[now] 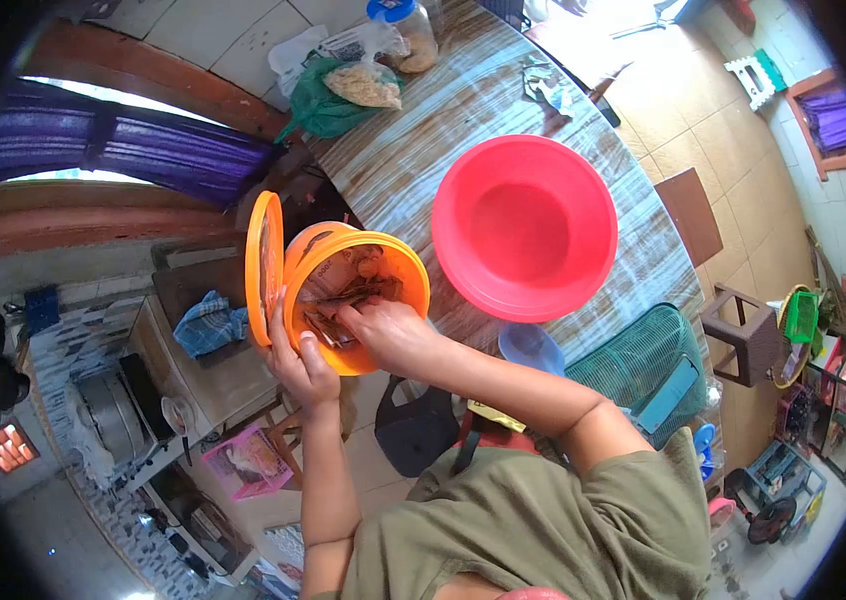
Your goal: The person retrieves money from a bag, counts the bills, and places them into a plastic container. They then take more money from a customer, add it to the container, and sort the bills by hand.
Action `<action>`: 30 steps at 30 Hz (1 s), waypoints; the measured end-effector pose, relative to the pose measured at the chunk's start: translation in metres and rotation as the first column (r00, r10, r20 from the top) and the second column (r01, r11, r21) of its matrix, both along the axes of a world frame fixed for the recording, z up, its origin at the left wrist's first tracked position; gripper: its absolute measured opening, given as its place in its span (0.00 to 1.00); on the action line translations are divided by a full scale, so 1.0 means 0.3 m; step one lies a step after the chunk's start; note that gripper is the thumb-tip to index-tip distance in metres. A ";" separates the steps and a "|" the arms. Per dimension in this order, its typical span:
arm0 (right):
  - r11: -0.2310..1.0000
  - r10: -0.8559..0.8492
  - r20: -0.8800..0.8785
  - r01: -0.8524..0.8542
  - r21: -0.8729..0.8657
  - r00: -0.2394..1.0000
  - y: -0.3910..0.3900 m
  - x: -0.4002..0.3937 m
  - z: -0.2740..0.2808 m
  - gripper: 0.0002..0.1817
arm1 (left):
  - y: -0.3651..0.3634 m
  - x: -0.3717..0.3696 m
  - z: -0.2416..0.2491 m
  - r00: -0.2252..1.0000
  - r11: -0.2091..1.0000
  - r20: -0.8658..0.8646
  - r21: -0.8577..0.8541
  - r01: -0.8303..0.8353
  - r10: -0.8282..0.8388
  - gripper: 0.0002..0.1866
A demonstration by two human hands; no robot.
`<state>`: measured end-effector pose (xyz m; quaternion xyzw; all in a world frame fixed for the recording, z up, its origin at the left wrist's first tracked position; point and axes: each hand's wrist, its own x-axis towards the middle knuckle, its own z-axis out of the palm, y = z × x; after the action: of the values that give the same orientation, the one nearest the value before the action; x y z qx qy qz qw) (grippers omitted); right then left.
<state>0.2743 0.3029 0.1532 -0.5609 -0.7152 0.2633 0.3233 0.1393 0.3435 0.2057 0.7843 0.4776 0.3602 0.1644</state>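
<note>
An orange tub (411, 268) with several small packets (343, 290) inside stands tilted at the near left edge of the table. My left hand (298, 362) grips the tub's rim and its orange lid (262, 262), which stands upright against the tub's left side. Inside the tub's mouth is my right hand (383, 328), at the packets; its fingertips are hidden among them, so what it holds cannot be made out. To the right of the tub sits a red basin (523, 230), with nothing inside it.
On the wooden table (383, 160) are a green bag (328, 105), a jar with a blue lid (413, 45), a blue bowl (531, 346) and a green mesh basket (633, 360). A dark chair (417, 428) stands below. Brown stool (743, 335) at right.
</note>
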 end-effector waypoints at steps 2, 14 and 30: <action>0.999 -0.001 -0.001 0.001 -0.052 1.000 0.024 -0.003 -0.026 0.20 | -0.007 0.005 -0.011 1.000 1.000 0.007 -0.016 -0.006 0.006 0.27; 0.992 -0.081 0.126 0.093 -0.086 0.989 0.049 -0.013 -0.093 0.16 | -0.028 0.038 -0.026 0.999 0.998 0.004 -0.057 0.032 -0.032 0.27; 0.963 -0.266 -0.001 0.266 -0.032 0.964 0.020 -0.095 -0.075 0.05 | -0.025 -0.040 -0.035 0.996 0.995 0.003 -0.040 0.090 -0.090 0.26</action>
<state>0.2458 0.3089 0.1308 -0.6563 -0.6282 0.2304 0.3488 0.1275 0.3359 0.1953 0.8014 0.4486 0.3434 0.1966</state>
